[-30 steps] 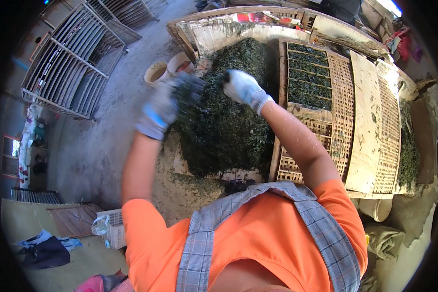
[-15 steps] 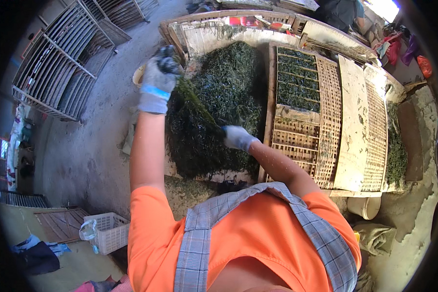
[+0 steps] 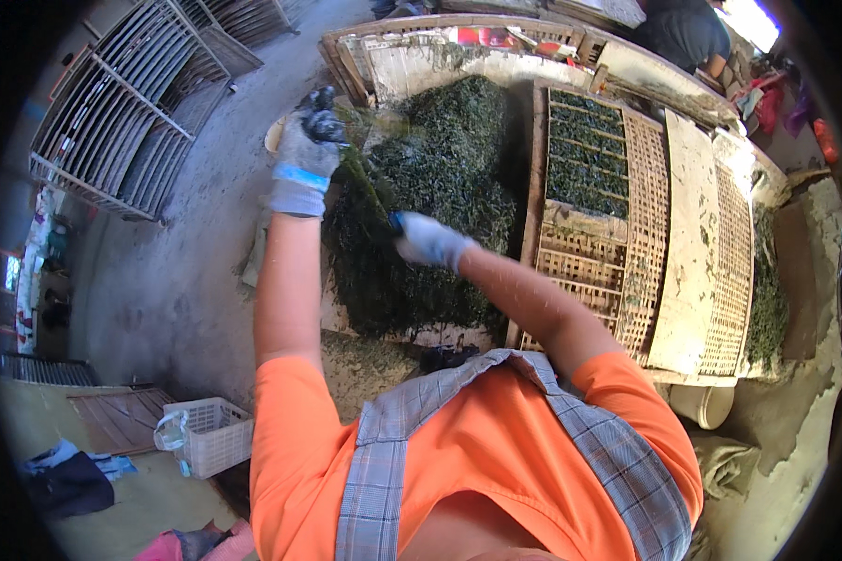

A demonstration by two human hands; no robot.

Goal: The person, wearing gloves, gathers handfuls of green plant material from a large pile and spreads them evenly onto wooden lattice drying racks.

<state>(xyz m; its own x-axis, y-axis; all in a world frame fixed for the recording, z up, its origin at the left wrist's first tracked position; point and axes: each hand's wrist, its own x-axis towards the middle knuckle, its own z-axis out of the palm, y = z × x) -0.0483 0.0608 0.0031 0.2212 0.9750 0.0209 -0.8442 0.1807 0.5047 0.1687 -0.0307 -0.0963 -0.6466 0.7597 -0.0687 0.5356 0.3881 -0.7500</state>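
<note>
My left hand (image 3: pixel 311 145), in a grey-white knitted glove with a dark wet palm and a blue band, is closed at the left edge of the seaweed pile. A long olive-green strand of seaweed (image 3: pixel 363 190) runs down from it toward my right hand. My right hand (image 3: pixel 430 241), in a white glove, is closed at the strand's lower end, over the pile. A small blue bit shows at its fingertips; what it belongs to cannot be made out. Beneath both hands lies the heap of dark green seaweed (image 3: pixel 458 168) in a wooden-sided bin.
To the right stand lattice racks (image 3: pixel 585 262), partly covered with seaweed, and a pale board (image 3: pixel 688 243). Slatted frames (image 3: pixel 122 122) lean at the upper left. A white plastic basket (image 3: pixel 217 438) sits at the lower left. Another person (image 3: pixel 683 35) is at the far right back.
My right hand has moved left and slightly up, closer to my left hand, and the stretch of strand between them is shorter. My left hand has hardly moved.
</note>
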